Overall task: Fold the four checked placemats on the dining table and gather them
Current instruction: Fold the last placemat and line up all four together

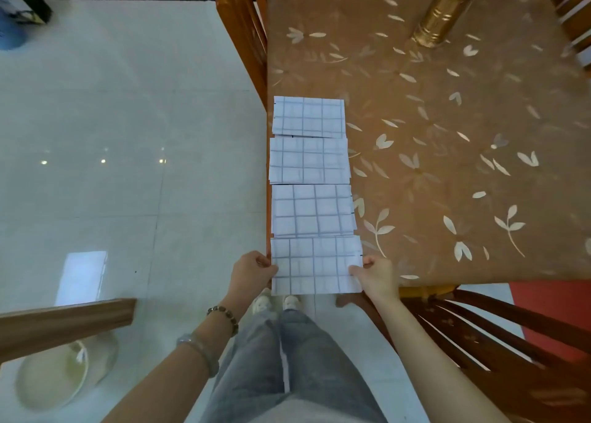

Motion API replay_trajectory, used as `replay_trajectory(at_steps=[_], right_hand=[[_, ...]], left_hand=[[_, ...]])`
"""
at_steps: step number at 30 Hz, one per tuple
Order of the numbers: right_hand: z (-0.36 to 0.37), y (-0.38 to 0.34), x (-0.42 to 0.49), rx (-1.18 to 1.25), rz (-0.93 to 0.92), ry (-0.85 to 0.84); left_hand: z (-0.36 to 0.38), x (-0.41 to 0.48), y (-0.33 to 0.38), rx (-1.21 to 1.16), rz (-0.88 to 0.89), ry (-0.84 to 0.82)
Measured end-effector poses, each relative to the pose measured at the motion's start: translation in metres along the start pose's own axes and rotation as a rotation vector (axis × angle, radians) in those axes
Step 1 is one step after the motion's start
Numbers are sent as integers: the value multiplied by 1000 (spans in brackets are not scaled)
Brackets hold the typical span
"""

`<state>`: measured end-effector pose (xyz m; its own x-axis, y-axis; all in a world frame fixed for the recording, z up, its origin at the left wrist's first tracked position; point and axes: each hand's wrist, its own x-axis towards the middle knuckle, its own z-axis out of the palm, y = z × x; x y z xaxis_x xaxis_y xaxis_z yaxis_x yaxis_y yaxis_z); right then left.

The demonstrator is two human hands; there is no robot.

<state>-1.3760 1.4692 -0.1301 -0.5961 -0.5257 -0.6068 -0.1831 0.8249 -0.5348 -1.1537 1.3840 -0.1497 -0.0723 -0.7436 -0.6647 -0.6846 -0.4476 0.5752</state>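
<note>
Several white placemats with a dark checked grid lie in a row along the left edge of the dining table [447,154]. The farthest placemat [309,116] lies flat, then a second [309,160] and a third [312,210]. The nearest placemat [315,264] overhangs the table's near corner. My left hand [252,270] pinches its left edge and my right hand [375,274] pinches its right edge. Both hands are shut on this same sheet.
A brown tablecloth with a pale leaf print covers the table. A gold bottle [443,13] stands at the far side. Wooden chairs stand at the table's left [246,29] and near right [499,336]. A pale bucket [64,374] sits on the tiled floor at lower left.
</note>
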Motion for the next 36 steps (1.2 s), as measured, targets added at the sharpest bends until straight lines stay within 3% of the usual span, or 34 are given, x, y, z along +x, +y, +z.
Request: replay_trajectory(at_steps=[17,22,27,32,34,36], right_hand=[[7,-14,5,-108,12,36],[-5,-18,1,1,8,126],[-14,-35,-2,17,-88,222],[4,-69,2,-183,-89,370],[23,-90,-2,-152,-103,448],[45,-114,-10,92,-146,501]], left_hand=[[-18,25,11,114,-14,-132],[-46,28,22,142,25,-120],[-78,52,38,227,302,-82],[-106,97,69,455,816,-88],[-122,119,88,524,1022,-163],[-139,134,109,528,1075,-336]])
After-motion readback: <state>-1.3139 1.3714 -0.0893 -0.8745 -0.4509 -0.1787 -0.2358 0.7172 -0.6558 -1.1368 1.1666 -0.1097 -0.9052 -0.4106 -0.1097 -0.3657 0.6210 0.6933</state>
